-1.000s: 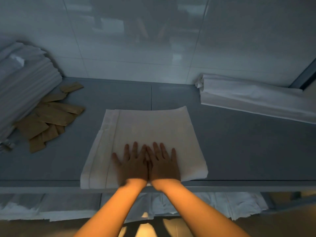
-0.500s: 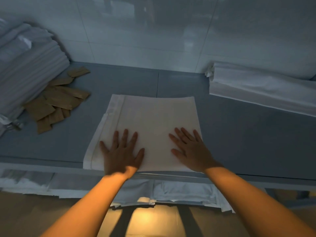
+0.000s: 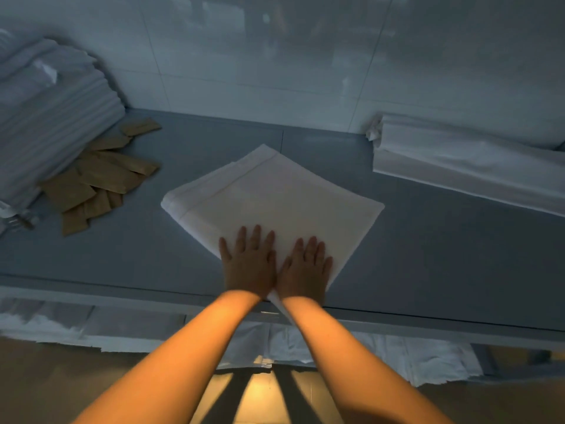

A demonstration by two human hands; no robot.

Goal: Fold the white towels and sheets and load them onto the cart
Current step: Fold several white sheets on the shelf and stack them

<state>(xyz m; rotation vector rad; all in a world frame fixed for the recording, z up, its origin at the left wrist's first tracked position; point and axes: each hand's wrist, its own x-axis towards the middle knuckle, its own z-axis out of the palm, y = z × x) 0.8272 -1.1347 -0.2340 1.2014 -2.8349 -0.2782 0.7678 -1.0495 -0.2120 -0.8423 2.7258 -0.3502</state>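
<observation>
I had my left hand (image 3: 248,264) and right hand (image 3: 305,270) flat and open, side by side, pressing the near corner of the towel (image 3: 275,197) on the table (image 3: 122,255).

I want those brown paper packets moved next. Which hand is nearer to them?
Left. The left hand lies flat on the folded towel, right of the brown packets; the right hand lies beside it, farther away.
</observation>
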